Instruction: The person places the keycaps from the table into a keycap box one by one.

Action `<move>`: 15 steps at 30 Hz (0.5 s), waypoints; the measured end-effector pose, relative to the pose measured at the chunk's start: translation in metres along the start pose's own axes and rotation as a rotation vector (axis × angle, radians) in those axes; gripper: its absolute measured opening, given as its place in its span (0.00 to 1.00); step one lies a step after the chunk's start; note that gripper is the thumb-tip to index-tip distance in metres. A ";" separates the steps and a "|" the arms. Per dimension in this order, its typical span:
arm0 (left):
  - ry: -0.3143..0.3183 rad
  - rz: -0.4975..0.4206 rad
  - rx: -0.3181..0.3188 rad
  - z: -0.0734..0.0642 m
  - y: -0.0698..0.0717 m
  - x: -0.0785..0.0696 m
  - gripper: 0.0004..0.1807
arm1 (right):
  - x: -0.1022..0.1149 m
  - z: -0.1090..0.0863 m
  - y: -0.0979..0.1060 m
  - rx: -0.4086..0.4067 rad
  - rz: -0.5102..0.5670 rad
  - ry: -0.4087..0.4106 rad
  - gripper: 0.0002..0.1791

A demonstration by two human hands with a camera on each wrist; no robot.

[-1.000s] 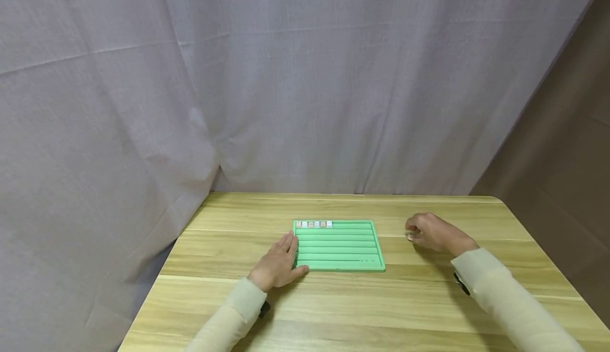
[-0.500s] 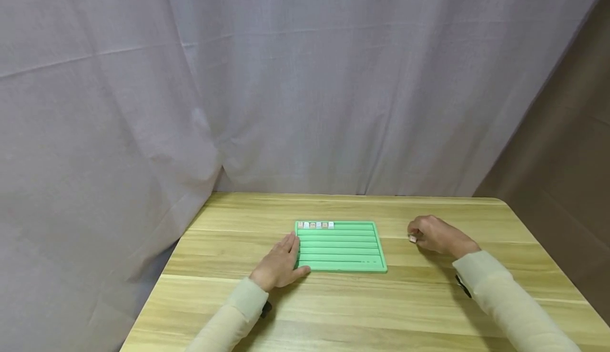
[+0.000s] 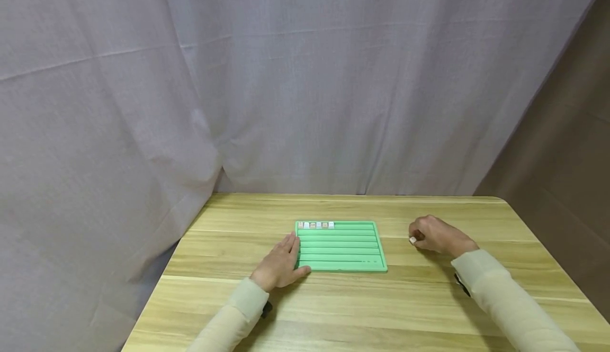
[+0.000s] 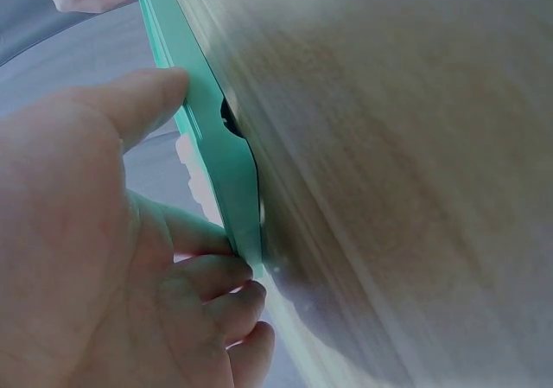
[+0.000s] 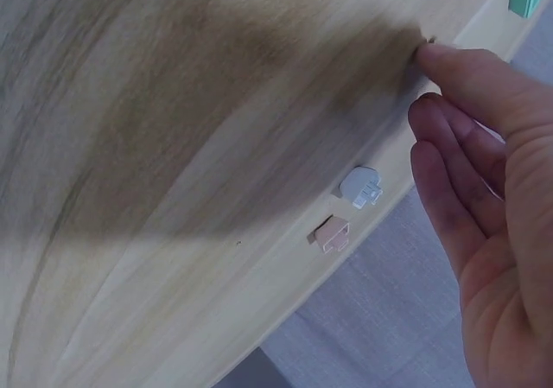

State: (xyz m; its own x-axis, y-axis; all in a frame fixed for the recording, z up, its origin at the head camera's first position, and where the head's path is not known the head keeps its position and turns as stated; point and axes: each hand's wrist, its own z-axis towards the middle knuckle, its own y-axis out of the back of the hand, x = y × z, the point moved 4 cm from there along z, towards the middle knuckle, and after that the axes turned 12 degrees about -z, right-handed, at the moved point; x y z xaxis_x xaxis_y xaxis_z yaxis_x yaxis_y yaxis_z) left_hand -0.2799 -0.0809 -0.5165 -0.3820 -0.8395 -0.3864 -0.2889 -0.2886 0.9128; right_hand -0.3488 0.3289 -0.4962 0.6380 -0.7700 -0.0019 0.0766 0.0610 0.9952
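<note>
My left hand [image 3: 278, 264] rests at the near left of a green ridged tray [image 3: 340, 249] in the head view, fingers along its left side and thumb at its front edge. The left wrist view shows the thumb [image 4: 160, 94] touching the tray's front side. A row of several white and beige keycaps [image 3: 312, 225] sits in the tray's back left slot. To the right of the tray, my right hand [image 3: 433, 235] pinches a small pale keycap [image 3: 412, 240] low over the table. In the right wrist view that keycap is mostly hidden behind the thumb tip.
On the wooden table [image 3: 352, 309] in the right wrist view lie a white keycap [image 5: 361, 187] and a pink keycap [image 5: 331, 234], beyond the right hand's fingers. A grey curtain [image 3: 305, 87] hangs behind the table, and a brown panel [image 3: 567, 161] stands at the right.
The keycap at my right fingertips has turned and shows more of its pale face. My left hand and the tray hold their places; the head view has shifted slightly.
</note>
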 end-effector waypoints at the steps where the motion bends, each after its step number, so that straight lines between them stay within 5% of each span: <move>1: 0.000 0.002 -0.001 0.000 0.000 0.000 0.49 | 0.000 0.000 0.000 0.005 0.003 -0.008 0.15; 15: 0.011 -0.004 0.005 0.000 -0.001 -0.001 0.49 | 0.006 0.010 -0.001 0.012 0.033 -0.095 0.12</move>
State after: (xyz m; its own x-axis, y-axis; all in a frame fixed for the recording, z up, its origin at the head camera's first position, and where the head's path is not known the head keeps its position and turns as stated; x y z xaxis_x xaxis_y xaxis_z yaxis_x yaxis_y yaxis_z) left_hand -0.2787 -0.0799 -0.5172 -0.3708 -0.8434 -0.3887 -0.2951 -0.2899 0.9104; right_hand -0.3523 0.3181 -0.4964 0.5646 -0.8244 0.0396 0.0473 0.0802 0.9957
